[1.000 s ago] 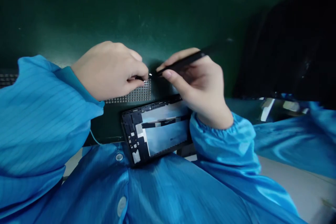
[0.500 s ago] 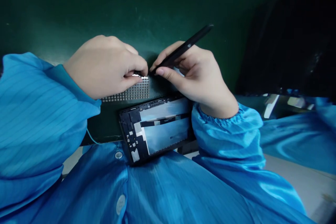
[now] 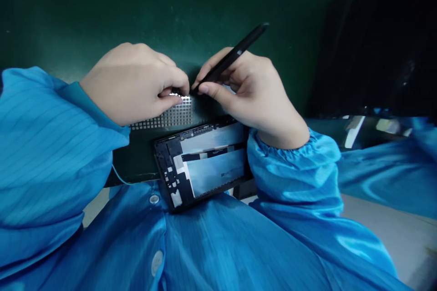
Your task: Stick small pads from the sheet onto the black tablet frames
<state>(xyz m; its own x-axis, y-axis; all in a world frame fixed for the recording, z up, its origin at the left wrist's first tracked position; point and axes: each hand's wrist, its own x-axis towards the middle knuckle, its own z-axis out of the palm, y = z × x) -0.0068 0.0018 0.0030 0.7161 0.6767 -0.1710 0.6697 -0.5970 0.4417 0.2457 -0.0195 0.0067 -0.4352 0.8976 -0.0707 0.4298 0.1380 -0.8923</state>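
Left hand [image 3: 136, 82]: fingers curled under, back of the hand up. Thumb and forefinger tips are closed together on the upper right corner of the grid tray. Whether a small part lies between them cannot be told.
Right hand [image 3: 251, 93]: closed in a pen grip around the black tool, with the thumb along the underside and the forefinger on top.
Black tool [image 3: 232, 54]: slim and dark, tilted, with its tail rising up and away past the right hand's knuckles. The tip points down between the two hands, just beside the left fingertips.
Grid tray [image 3: 170, 119]: pale sheet of small square cells, lying flat under the left hand. Only the strip below the fingers shows.
Open device [image 3: 205, 163]: dark rectangular frame with exposed inner parts and a reflective panel. It is below both hands, nearer the body, and its right end passes under the right wrist.
Green mat [image 3: 205, 0]: dark surface beyond both hands. The grid tray lies on it.
Sleeves [image 3: 51, 145]: blue striped fabric that covers both forearms to the wrists.
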